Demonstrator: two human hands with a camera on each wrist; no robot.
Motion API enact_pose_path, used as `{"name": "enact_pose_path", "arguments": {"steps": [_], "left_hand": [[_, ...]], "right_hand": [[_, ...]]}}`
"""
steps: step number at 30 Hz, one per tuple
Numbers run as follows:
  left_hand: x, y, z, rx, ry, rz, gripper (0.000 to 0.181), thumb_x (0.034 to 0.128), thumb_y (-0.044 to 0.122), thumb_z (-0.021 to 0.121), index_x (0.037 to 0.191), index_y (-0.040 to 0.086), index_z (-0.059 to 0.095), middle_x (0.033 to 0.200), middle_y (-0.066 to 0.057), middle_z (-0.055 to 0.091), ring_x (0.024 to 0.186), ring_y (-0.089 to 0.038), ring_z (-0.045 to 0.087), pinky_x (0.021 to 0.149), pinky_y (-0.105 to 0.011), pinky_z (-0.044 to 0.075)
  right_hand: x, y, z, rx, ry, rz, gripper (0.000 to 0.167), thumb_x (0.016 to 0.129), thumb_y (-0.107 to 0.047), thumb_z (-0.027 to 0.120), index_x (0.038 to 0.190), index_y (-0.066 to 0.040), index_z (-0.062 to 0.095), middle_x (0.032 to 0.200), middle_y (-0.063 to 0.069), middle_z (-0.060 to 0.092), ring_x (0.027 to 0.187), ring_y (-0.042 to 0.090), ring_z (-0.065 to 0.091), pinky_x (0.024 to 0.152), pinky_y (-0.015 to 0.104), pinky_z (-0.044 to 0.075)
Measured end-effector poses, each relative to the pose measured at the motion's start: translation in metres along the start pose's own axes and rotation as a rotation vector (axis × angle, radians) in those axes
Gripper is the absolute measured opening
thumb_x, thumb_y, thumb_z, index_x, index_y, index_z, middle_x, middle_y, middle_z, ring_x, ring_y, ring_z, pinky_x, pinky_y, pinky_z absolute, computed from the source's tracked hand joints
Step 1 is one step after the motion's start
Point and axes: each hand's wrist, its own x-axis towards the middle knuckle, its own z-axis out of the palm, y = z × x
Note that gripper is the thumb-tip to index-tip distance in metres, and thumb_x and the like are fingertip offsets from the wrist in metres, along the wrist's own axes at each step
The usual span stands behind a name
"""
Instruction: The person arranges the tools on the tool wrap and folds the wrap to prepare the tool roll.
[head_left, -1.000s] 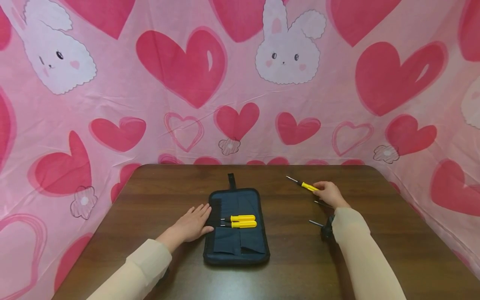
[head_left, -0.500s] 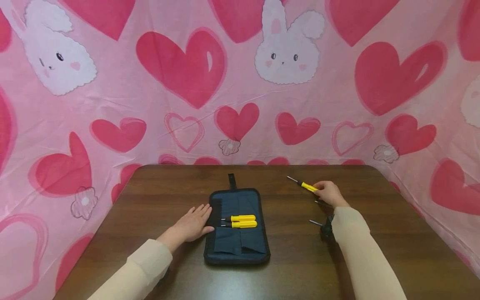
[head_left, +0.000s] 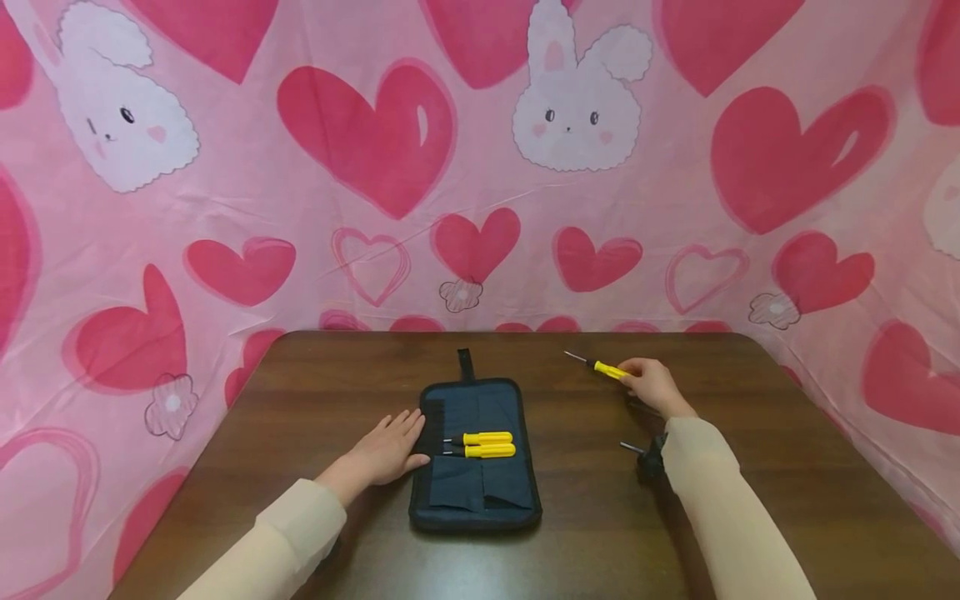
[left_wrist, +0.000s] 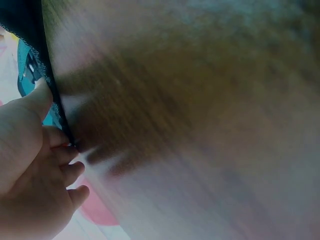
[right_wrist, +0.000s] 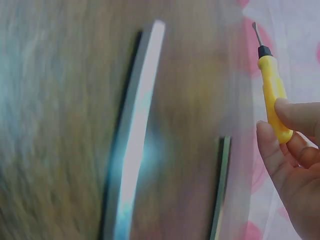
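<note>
An unfolded dark blue tool pouch [head_left: 501, 404] with black edging lies on the table. Two yellow-handled screwdrivers [head_left: 490, 451] lie side by side across it, their shafts reaching into the black strip at its left. My left hand [head_left: 381, 450] rests on the pouch's left edge with fingers extended; the left wrist view has the fingers [left_wrist: 72, 172] at that edge. Off to the right, my right hand [head_left: 654, 388] pinches another yellow screwdriver [right_wrist: 272, 90] by the handle end between thumb and fingers. Its metal tip points to the far left, away from the hand.
Two metal shafts [right_wrist: 135, 140] lie on the brown wooden table [head_left: 570, 533] below my right wrist, their other ends hidden by the arm. A closing strap [head_left: 466, 364] sticks out from the pouch's far end. Pink heart-patterned cloth [head_left: 480, 183] hangs behind the table.
My right hand has shifted slightly left and away from me with the screwdriver, which seems lifted a little. My left hand stays on the pouch.
</note>
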Motion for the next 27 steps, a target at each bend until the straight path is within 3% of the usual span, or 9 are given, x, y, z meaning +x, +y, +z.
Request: {"name": "enact_pose_path", "arguments": {"steps": [17,27], "left_hand": [[0.0,0.001,-0.001,-0.006,-0.007,-0.011,0.067,0.0913,0.041,0.053,0.138,-0.004,0.036,0.144,-0.018,0.031,0.133,-0.033,0.025,0.106,-0.049,0.018],[-0.001,0.002,-0.001,-0.001,-0.009,-0.014,0.067,0.0911,0.041,0.053,0.138,-0.005,0.036,0.144,-0.018,0.031,0.133,-0.033,0.025,0.106,-0.048,0.018]], "right_hand": [[-0.007,-0.039,0.015,0.045,0.003,-0.156,0.024,0.089,-0.003,0.059,0.111,0.007,0.059,0.106,0.024,0.056,0.081,0.033,0.06,0.065,0.034,0.053],[-0.016,-0.071,0.018,0.007,0.03,-0.247,0.022,0.087,-0.003,0.062,0.108,0.003,0.062,0.1,0.018,0.059,0.07,0.022,0.059,0.064,0.035,0.053]]}}
